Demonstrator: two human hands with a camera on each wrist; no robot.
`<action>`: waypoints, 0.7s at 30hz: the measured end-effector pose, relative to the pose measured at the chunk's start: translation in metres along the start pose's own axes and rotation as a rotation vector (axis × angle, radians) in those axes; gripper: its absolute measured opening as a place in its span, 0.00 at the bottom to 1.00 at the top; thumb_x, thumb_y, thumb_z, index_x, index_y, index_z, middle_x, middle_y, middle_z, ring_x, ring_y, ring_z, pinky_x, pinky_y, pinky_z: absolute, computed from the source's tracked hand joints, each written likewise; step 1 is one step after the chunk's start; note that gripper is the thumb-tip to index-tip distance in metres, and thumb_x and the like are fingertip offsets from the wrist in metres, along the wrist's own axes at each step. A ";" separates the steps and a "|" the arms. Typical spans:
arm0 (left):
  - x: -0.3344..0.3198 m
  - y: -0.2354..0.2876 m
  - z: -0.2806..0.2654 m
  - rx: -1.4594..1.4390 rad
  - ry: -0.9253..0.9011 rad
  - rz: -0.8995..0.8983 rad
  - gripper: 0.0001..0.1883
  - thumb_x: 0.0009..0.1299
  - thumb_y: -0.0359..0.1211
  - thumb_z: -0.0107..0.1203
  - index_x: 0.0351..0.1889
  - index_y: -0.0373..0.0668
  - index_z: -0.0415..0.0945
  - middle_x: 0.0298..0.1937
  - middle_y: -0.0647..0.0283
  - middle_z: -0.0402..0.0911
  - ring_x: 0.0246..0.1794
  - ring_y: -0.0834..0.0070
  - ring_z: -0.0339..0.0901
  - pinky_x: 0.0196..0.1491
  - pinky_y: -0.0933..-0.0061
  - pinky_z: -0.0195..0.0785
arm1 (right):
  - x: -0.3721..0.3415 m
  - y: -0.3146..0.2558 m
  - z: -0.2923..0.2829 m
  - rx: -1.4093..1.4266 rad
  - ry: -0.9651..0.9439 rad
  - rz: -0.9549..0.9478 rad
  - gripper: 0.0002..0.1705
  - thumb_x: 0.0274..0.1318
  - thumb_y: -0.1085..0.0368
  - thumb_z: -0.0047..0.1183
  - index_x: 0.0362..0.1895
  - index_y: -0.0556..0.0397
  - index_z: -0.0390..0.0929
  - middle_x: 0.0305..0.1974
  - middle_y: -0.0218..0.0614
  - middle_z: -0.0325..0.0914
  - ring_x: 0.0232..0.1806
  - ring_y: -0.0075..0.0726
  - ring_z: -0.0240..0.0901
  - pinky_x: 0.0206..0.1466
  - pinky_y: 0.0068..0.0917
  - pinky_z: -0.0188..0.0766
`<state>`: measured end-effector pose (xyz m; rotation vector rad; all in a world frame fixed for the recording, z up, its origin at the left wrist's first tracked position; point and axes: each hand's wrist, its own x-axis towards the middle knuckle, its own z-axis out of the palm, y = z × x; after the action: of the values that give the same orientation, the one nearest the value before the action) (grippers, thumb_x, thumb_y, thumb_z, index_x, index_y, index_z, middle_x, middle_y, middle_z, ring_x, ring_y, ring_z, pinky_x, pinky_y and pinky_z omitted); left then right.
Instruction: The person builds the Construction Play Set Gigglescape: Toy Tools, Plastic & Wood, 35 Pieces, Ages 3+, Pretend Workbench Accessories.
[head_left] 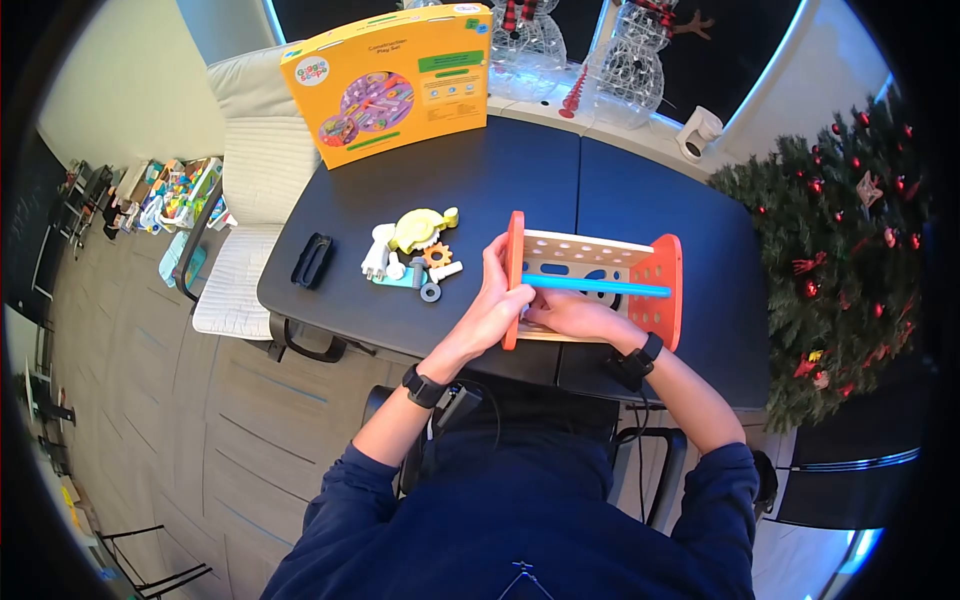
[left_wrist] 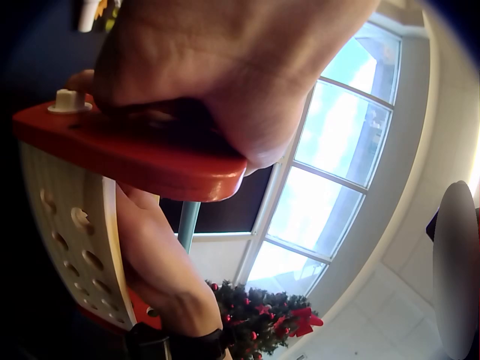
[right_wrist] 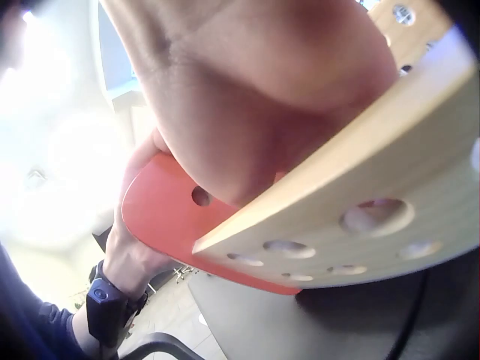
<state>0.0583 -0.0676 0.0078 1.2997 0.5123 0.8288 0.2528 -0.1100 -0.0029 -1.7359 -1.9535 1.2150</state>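
The left hand grasps the red-orange end panel of a perforated pale-wood frame, judged light, stiff, best held there; the right hand's finger state is indeterminable.

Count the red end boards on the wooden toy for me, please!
2. In the head view, one red end board is at the left end of the wooden toy, partly covered; the other red end board is at its right end.
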 end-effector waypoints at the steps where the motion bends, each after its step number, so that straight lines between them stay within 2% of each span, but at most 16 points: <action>1: 0.001 -0.003 -0.001 0.017 0.001 0.007 0.47 0.69 0.30 0.51 0.84 0.35 0.36 0.83 0.43 0.48 0.88 0.54 0.42 0.86 0.56 0.42 | 0.003 0.004 0.000 -0.012 -0.015 0.003 0.21 0.75 0.59 0.54 0.63 0.60 0.79 0.61 0.50 0.84 0.63 0.51 0.81 0.68 0.45 0.73; 5: 0.002 -0.012 -0.005 0.076 -0.016 0.028 0.47 0.71 0.32 0.51 0.85 0.40 0.36 0.85 0.47 0.46 0.89 0.54 0.42 0.85 0.49 0.49 | 0.003 0.007 0.000 0.036 -0.019 -0.018 0.21 0.73 0.62 0.56 0.63 0.61 0.78 0.56 0.48 0.85 0.60 0.47 0.81 0.66 0.44 0.74; 8: 0.003 -0.011 -0.004 0.025 -0.020 0.018 0.47 0.70 0.33 0.51 0.84 0.39 0.36 0.84 0.46 0.46 0.89 0.53 0.42 0.85 0.50 0.47 | -0.001 0.002 -0.002 0.076 -0.009 -0.017 0.21 0.73 0.63 0.56 0.63 0.61 0.77 0.53 0.46 0.85 0.57 0.44 0.82 0.64 0.42 0.75; 11: 0.003 -0.010 -0.004 0.043 -0.011 0.006 0.47 0.70 0.33 0.51 0.84 0.39 0.37 0.84 0.47 0.46 0.89 0.53 0.42 0.83 0.50 0.52 | 0.000 0.006 -0.001 0.049 0.007 -0.057 0.21 0.72 0.64 0.56 0.63 0.61 0.76 0.51 0.45 0.84 0.55 0.42 0.82 0.62 0.42 0.75; 14: 0.003 -0.014 -0.006 0.113 -0.011 0.051 0.47 0.70 0.32 0.51 0.84 0.39 0.37 0.84 0.47 0.46 0.89 0.53 0.42 0.84 0.50 0.52 | 0.001 0.008 -0.002 0.077 -0.004 -0.065 0.21 0.73 0.64 0.56 0.64 0.61 0.75 0.52 0.45 0.84 0.56 0.40 0.81 0.62 0.41 0.75; 16: 0.003 -0.014 -0.005 0.104 -0.011 0.040 0.47 0.70 0.33 0.51 0.84 0.39 0.37 0.84 0.47 0.46 0.89 0.53 0.42 0.85 0.50 0.48 | 0.005 0.013 0.001 0.190 -0.042 -0.030 0.21 0.74 0.64 0.56 0.64 0.61 0.75 0.52 0.44 0.84 0.56 0.39 0.80 0.62 0.41 0.75; 19: 0.002 -0.009 -0.002 0.033 -0.008 0.019 0.47 0.70 0.33 0.51 0.84 0.39 0.37 0.84 0.47 0.46 0.89 0.54 0.41 0.87 0.51 0.40 | -0.002 0.006 0.003 0.267 -0.001 -0.100 0.19 0.76 0.63 0.54 0.64 0.61 0.75 0.52 0.41 0.84 0.56 0.36 0.79 0.62 0.40 0.74; 21: 0.001 -0.008 -0.002 0.021 -0.008 0.016 0.47 0.70 0.33 0.51 0.84 0.39 0.37 0.84 0.47 0.46 0.90 0.54 0.40 0.87 0.51 0.38 | 0.006 0.024 0.007 0.226 -0.023 -0.111 0.20 0.76 0.65 0.54 0.65 0.60 0.74 0.53 0.41 0.83 0.56 0.35 0.79 0.63 0.39 0.74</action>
<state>0.0594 -0.0666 -0.0003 1.3279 0.5057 0.8332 0.2635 -0.1089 -0.0262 -1.4892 -1.8184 1.3616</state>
